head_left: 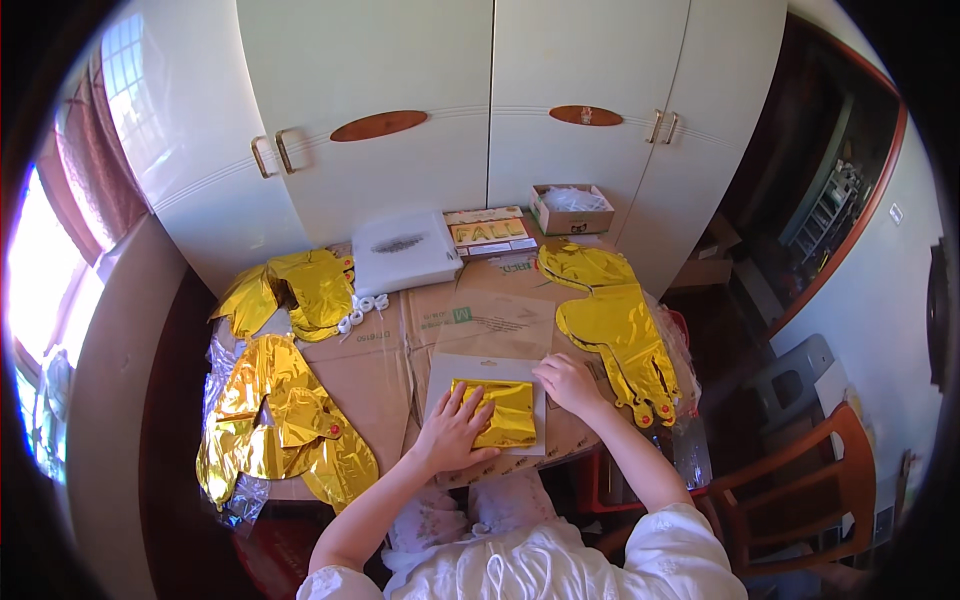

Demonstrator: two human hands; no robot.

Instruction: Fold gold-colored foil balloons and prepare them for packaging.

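Note:
A folded packet of shiny gold foil balloon (515,415) lies on a pale rectangular sheet (443,372) with a small hanging slot near its upper edge. My left hand (458,428) rests on the left part of the foil, fingers stretched and somewhat spread. At the sheet's upper right corner, my right hand (567,384) is closed, its fingertips pinching the edge of a clear plastic bag (500,320). The bag's see-through upper part stretches away from me over the cardboard. Whether the sheet is inside the bag I cannot tell.
Cardboard (375,370) covers the table. Flat gold foil balloons lie at left (285,420), far left (310,285) and right (615,320). Behind are a stack of clear bags (405,265), white ribbon rolls (357,317), a printed card (490,232) and a small box (572,212). A wooden chair (845,480) stands right.

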